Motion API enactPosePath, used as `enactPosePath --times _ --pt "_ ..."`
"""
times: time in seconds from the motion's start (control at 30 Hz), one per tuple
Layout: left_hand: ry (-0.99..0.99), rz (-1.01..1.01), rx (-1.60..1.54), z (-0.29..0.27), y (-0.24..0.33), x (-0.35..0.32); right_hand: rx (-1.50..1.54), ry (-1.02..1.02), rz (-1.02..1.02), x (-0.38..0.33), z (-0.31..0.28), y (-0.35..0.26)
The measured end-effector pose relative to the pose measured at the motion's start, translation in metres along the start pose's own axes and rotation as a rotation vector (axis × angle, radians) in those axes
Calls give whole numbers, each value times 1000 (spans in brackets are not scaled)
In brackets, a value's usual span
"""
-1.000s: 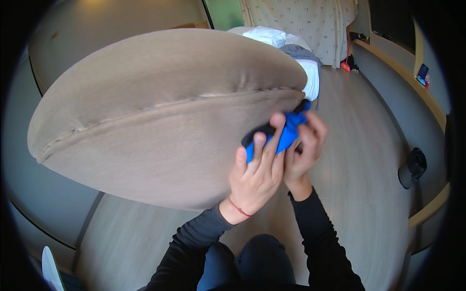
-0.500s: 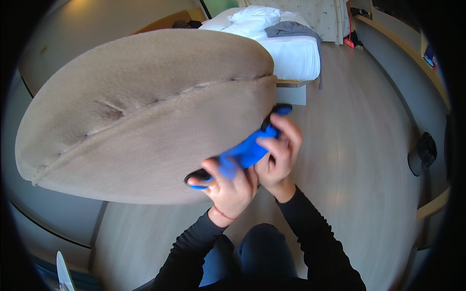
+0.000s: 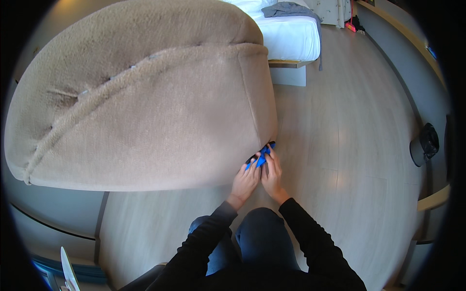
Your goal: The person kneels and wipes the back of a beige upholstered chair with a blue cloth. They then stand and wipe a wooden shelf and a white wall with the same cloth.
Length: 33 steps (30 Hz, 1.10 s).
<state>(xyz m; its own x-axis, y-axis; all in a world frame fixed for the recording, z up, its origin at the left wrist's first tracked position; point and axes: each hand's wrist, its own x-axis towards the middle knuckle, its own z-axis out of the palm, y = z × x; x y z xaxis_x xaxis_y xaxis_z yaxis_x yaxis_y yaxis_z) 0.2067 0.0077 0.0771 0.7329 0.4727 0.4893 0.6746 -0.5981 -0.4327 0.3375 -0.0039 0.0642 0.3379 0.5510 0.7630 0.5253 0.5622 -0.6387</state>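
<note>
A big, round, fuzzy tan armchair [image 3: 141, 97] fills most of the view, soft like a teddy bear, with a seam running across it. Down at its near right corner, low by the floor, both hands meet on a small bright blue tool [image 3: 259, 157] with black ends. The left hand [image 3: 245, 180] and the right hand [image 3: 273, 173] are side by side, touching, fingers curled around the blue tool and pressing it against the chair. The chair's bulky side stands right in front of the hands. The floor [image 3: 349, 160] is smooth, pale wood planks. Far away sits a bed [image 3: 291, 36] with white sheets and a grey cloth. A round black thing [image 3: 424, 144] stands at the right, by the wall.
</note>
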Motion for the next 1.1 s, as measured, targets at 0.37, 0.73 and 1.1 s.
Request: enactPosePath --times 0.37,0.73,1.1 --pt "503 -228 324 -53 -46 2 49 234 -439 53 23 -64" --pt "-72 -177 -144 24 -15 -90 -221 -317 -312 -58 22 12" --pt "447 -283 149 -66 -57 -35 -84 165 -601 28 46 -69"
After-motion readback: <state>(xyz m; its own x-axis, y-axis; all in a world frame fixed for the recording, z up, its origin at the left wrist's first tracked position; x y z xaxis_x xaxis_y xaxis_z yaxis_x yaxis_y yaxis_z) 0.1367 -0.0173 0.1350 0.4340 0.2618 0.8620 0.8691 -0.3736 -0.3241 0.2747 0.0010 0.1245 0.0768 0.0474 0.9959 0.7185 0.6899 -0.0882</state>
